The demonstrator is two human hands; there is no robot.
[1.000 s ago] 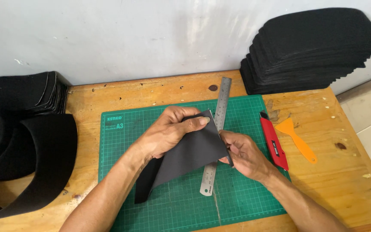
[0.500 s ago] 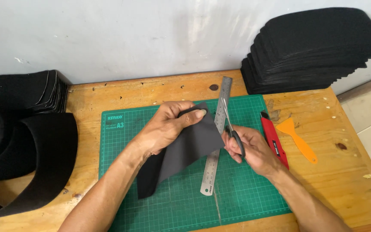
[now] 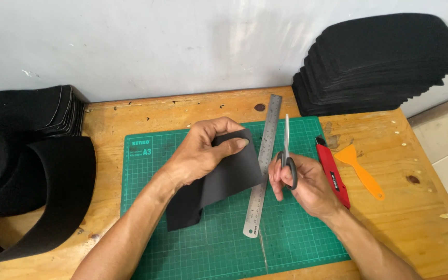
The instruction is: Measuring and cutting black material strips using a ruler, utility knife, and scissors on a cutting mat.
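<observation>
Hands — left (image 3: 203,150) gripping black sheet (image 3: 219,184), right (image 3: 304,184) scissors (image 3: 288,150) — over green mat (image 3: 296,233).

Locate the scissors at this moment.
In the head view the scissors are in the right hand, blades pointing up and away, over the green cutting mat, between the steel ruler and the red utility knife.
</observation>
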